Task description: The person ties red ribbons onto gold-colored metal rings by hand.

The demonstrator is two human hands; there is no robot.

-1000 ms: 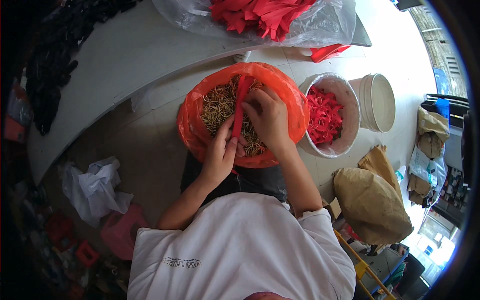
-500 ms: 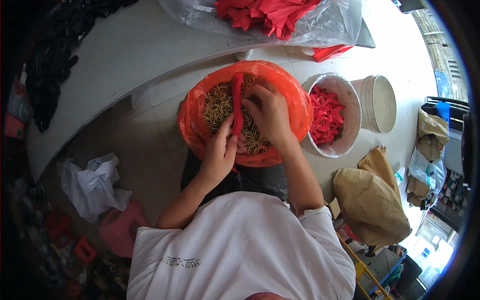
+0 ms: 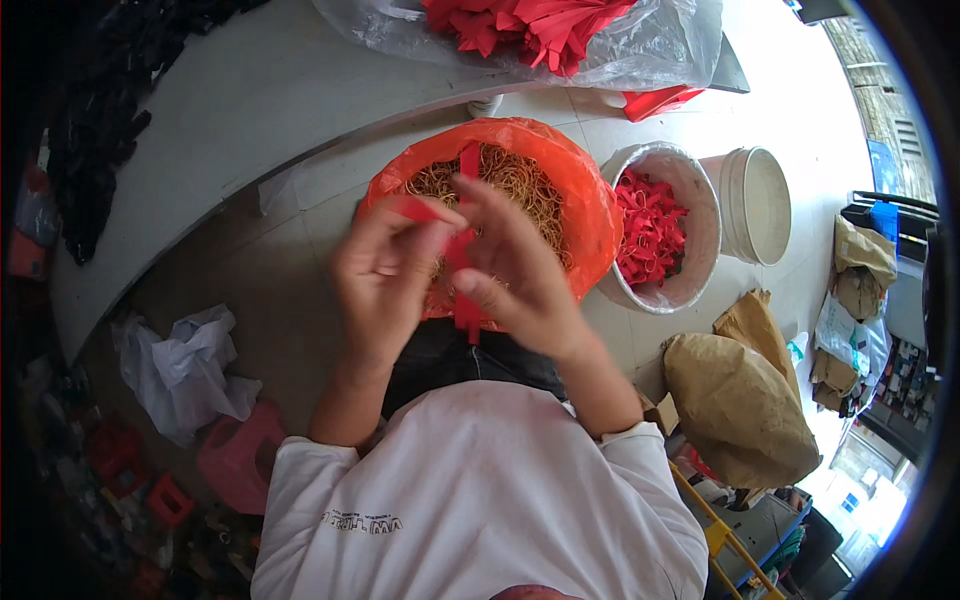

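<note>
In front of me a bowl-shaped container lined with an orange plastic bag (image 3: 590,215) holds many thin gold-coloured rings (image 3: 530,190). A long red strip (image 3: 467,312) lies over the rings and hangs across the near rim toward my lap. My left hand (image 3: 385,275), raised above the bag's left side, pinches a short red strip (image 3: 418,208) between thumb and fingers; motion blurs it. Facing it, my right hand (image 3: 530,285) hovers above the rings with thumb and fingers apart. Nothing shows in that hand, though its fingertips are blurred.
A white bucket (image 3: 706,235) of red looped pieces (image 3: 650,225) stands to the right, beside another pale bucket (image 3: 768,205). Beyond is a grey table (image 3: 300,90) with red strips (image 3: 540,25) on clear plastic and black pieces (image 3: 95,150). A brown sack (image 3: 740,410) sits at right.
My hands have lifted off the rings toward me, the left one moving left with a short red strip. The long red strip now lies unheld across the rings and near rim.
</note>
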